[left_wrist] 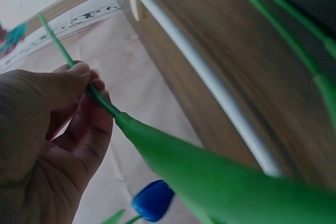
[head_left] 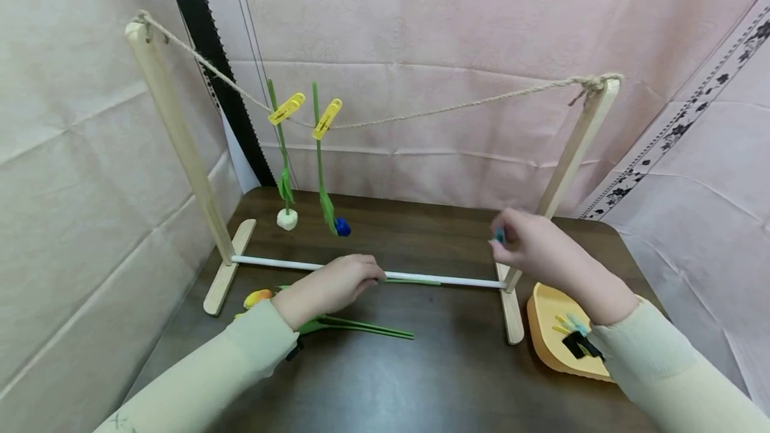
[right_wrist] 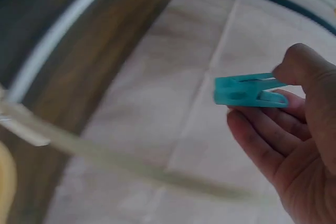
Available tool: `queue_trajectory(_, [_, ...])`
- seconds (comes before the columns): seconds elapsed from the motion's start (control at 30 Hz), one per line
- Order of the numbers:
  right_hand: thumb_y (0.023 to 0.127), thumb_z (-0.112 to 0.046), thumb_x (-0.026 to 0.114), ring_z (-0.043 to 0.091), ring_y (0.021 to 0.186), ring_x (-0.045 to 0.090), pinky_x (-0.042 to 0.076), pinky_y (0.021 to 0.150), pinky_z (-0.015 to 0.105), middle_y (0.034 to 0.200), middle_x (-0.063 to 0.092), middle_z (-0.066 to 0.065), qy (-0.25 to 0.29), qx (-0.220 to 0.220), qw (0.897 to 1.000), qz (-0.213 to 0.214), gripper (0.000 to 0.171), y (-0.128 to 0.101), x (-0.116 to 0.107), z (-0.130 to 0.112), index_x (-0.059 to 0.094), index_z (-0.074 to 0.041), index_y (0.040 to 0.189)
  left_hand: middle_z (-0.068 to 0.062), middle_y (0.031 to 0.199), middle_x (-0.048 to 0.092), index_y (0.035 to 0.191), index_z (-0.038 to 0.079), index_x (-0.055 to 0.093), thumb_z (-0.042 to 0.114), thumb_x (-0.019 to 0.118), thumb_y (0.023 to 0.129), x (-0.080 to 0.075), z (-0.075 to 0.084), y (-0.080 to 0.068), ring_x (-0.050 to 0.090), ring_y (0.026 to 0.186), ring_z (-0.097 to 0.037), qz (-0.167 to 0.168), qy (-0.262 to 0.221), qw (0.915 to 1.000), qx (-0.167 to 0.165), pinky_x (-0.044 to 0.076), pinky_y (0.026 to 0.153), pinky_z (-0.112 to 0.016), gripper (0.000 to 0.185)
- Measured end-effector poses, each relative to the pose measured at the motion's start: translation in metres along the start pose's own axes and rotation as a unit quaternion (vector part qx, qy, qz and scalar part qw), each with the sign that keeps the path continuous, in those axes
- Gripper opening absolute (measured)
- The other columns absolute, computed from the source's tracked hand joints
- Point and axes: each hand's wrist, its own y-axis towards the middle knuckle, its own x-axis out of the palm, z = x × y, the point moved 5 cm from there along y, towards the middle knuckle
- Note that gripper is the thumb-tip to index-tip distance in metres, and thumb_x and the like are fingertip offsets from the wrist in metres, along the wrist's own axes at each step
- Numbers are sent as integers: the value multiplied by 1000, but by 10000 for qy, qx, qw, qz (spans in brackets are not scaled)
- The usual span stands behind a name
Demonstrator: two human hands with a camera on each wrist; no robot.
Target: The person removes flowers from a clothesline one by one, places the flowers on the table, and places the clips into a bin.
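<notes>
My left hand [head_left: 343, 282] pinches the green stem [left_wrist: 101, 100] of an artificial tulip between thumb and fingers, above the table near the white crossbar. The tulip's broad leaf shows large in the left wrist view; its bloom is hidden there. My right hand [head_left: 532, 240] pinches a teal clothespin [right_wrist: 247, 90] by its handle ends, near the frame's right post. On the sagging rope [head_left: 433, 112], two yellow clothespins hold a white tulip [head_left: 287, 219] and a blue tulip [head_left: 342, 226], both hanging bloom down.
A wooden frame with a left post [head_left: 180, 139], right post [head_left: 577, 146] and white crossbar [head_left: 271, 262] stands on the dark table. Under my left forearm lie more tulip stems [head_left: 367, 329], beside an orange-yellow bloom [head_left: 257, 298]. At right is a yellow tray [head_left: 544, 326] containing clothespins [head_left: 568, 323].
</notes>
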Motion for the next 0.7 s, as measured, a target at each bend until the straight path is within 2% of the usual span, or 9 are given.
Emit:
queue_trajectory(0.13, [86,-6,65,8,64,49,42,57,27,72,53,-7,95,491,9979,-407,10,-33,18,34,60,-13,89,1,99,64,106,12,73,5,62,94,13,-4,-4,59,87,-8,-319,238,9992,16,51,77,-23,18])
queue_trajectory(0.3, [85,-8,65,8,64,50,44,56,28,71,55,-7,43,1124,9910,-721,7,-66,32,68,62,-10,91,1,95,65,102,12,74,1,58,94,26,-8,-9,58,85,-6,-445,477,9977,168,50,76,-22,21])
queue_trajectory(0.57, [83,-9,67,11,61,47,44,56,34,71,55,-4,-519,1234,9894,-556,12,-99,49,103,63,-1,92,3,77,59,88,12,74,4,60,95,48,-14,-18,47,69,-5,-592,533,9966,187,44,64,-21,18])
queue_trajectory(0.7, [83,-9,69,12,61,47,45,56,36,73,57,-1,-612,1350,9870,-620,16,-110,54,120,63,2,93,6,75,56,85,14,73,4,58,96,57,-18,-22,47,68,-4,-589,547,9967,69,43,63,-21,21])
